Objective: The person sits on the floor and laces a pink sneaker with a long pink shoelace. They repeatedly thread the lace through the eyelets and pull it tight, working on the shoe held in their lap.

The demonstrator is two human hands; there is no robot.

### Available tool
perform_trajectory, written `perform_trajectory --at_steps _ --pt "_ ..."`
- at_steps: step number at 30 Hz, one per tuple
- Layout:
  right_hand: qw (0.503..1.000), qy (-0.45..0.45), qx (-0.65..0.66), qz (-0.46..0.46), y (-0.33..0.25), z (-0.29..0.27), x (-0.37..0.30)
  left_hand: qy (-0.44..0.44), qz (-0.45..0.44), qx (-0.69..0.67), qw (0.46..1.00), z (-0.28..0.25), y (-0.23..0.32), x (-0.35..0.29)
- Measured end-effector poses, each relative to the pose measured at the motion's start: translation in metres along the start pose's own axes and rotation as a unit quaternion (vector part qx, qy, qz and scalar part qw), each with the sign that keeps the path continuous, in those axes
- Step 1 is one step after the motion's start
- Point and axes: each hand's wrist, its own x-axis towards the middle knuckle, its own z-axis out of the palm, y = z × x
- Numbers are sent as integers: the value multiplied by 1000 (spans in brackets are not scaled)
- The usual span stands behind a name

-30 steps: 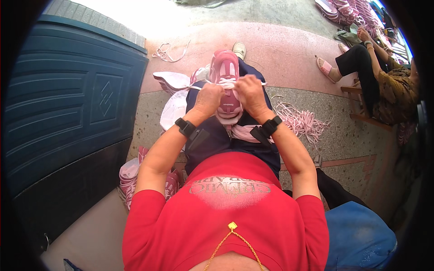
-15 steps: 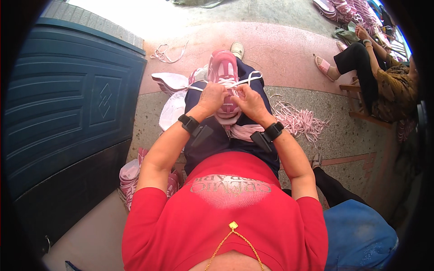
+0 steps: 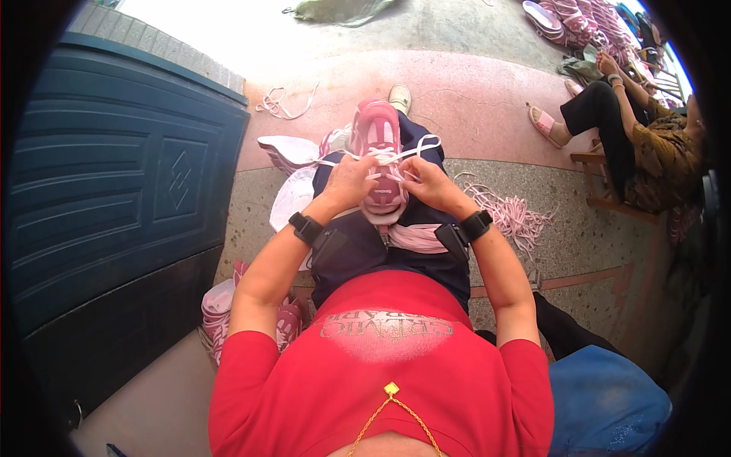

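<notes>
A pink sneaker rests upright across my lap, toe pointing away from me. White laces cross its tongue, and one loop sticks out to the right. My left hand is at the left side of the lacing, fingers closed on a lace. On the opposite side, my right hand pinches a lace between thumb and fingers. Between the two hands a thin strand shows over the tongue. A bundle of pink laces lies by my right thigh, below the heel.
White-soled shoes lie beyond my left knee, with more pink shoes near my left elbow. A heap of pink laces covers floor at right. A loose lace lies ahead. Left stands a blue door; right, a seated person.
My hands have moved a little apart, drawing the laces out to both sides of the tongue. The view has tilted slightly, so the scene sits lower.
</notes>
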Motion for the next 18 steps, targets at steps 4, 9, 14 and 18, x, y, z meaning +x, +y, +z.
perform_trajectory --at_steps 4,9,14,18 --pt "998 20 51 12 -16 -1 2 55 94 59 992 12 19 1" --pt "988 104 -110 -22 12 3 11 146 119 61 980 12 8 -17" --pt "997 75 -24 -9 14 21 9 167 147 75 972 15 21 -40" --pt "994 83 -60 40 2 28 9 168 135 70 974 17 25 -42"
